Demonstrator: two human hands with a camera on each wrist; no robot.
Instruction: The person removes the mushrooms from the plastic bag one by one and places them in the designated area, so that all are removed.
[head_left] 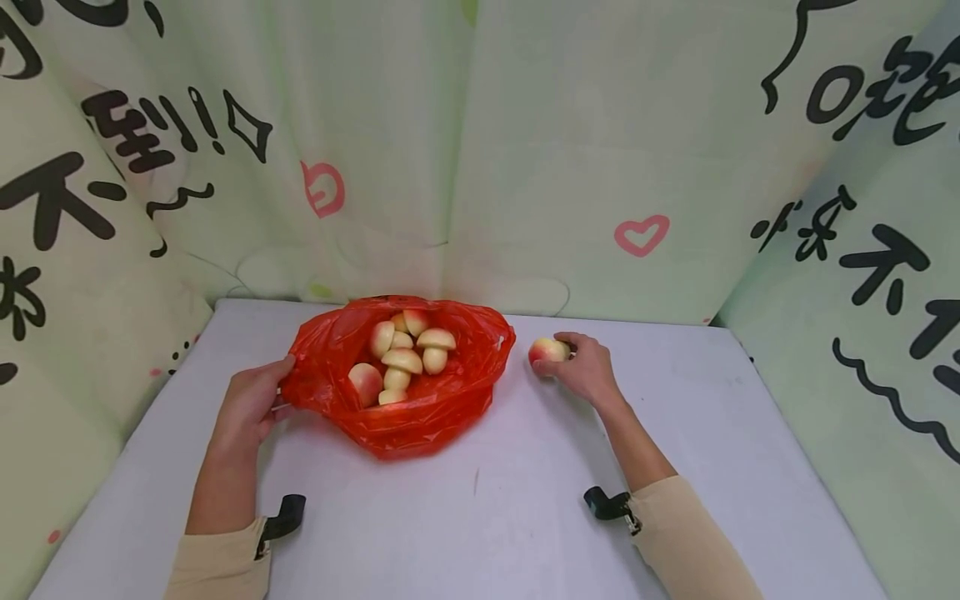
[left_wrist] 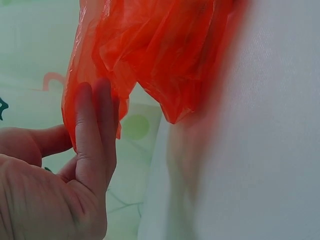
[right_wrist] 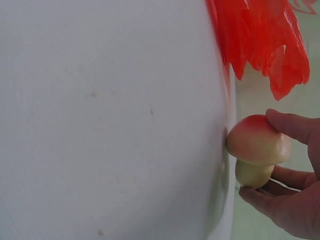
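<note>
A red plastic bag (head_left: 435,433) stands with its mouth spread wide on the table, left of the middle. Inside lie several toy mushrooms (head_left: 402,361) with cream stems, some caps cream and some pinkish red. At the bag's left edge, my left hand (head_left: 251,398) pinches the rim between thumb and fingers, as the left wrist view also shows. To the right of the bag, my right hand (head_left: 587,367) holds another toy mushroom (right_wrist: 256,145) with a red-and-yellow cap. Thumb on the cap and fingers at the stem, it grips this mushroom just apart from the bag.
The table (head_left: 480,533) has a white cover with a few small marks. Pale green curtains (head_left: 555,167) with black lettering and pink hearts enclose it at the back and both sides. A black wrist mount (head_left: 285,517) sits by each sleeve.
</note>
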